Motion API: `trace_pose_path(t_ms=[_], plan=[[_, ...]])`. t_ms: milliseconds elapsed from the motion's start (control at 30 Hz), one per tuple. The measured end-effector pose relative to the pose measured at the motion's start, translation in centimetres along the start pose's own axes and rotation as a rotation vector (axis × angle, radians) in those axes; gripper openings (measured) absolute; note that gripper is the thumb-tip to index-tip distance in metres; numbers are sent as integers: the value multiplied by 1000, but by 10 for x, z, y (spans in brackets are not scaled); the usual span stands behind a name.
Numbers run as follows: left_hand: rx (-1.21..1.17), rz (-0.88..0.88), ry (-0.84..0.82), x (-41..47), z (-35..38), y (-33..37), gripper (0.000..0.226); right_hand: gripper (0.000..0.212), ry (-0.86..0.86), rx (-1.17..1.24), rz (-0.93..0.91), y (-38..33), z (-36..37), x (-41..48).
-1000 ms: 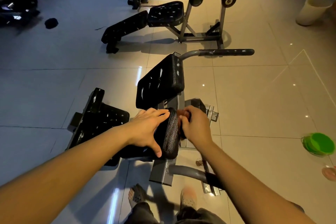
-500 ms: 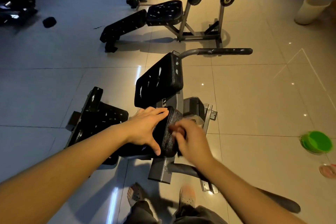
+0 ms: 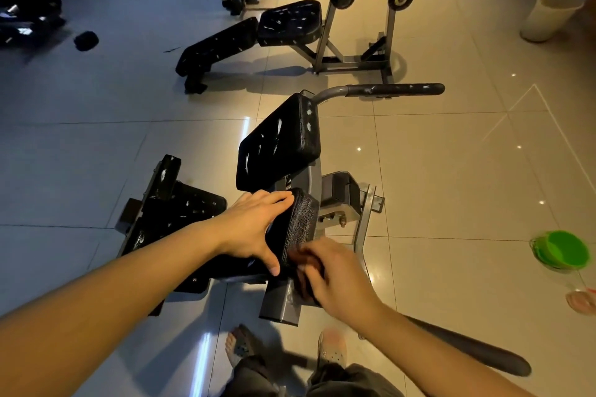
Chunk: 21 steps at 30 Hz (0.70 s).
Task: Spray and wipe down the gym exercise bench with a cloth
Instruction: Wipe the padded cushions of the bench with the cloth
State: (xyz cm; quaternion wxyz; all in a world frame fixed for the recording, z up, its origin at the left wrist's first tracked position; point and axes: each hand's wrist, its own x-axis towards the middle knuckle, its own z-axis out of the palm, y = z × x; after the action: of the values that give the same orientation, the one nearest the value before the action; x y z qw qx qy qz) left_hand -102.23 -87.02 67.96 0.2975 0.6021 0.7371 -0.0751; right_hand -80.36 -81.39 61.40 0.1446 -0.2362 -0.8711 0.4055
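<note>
The exercise bench (image 3: 311,176) stood on the tiled floor (image 3: 451,171) directly ahead of the person, its grey frame carrying several black pads. The left hand (image 3: 254,229) lay flat on the small pad (image 3: 301,222) nearest the person. Its fingers were straight across the top face and its thumb was spread down to the near edge; it was wide and gripped nothing. The right hand (image 3: 338,277) was at the near right corner of the same pad, fingers curled round a dark cloth (image 3: 304,290) held against the pad's side. This hand and the cloth were blurred, and the cloth's full extent could not be made out. The left thumb and the right fingers were just beside each other. A larger tilted seat pad (image 3: 280,145) rose beyond the small pad, with a handle bar (image 3: 395,89) projecting to the right behind it. A further black pad (image 3: 174,213) sat low to the left. A second bench (image 3: 251,39) stood well apart on the far side. A blurred green object (image 3: 561,250) lay on the floor to the right, and a pale bin (image 3: 548,14) stood at the far right.
</note>
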Motion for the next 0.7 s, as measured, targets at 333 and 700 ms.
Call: trace_pose_path(t_ms=[333,700], plan=[[-13,-10,-3,1,0,1,141,15,132,19,119,5,-3,49],[-60,-19,-7,1,0,7,140,6,209,-22,188,26,-13,84]])
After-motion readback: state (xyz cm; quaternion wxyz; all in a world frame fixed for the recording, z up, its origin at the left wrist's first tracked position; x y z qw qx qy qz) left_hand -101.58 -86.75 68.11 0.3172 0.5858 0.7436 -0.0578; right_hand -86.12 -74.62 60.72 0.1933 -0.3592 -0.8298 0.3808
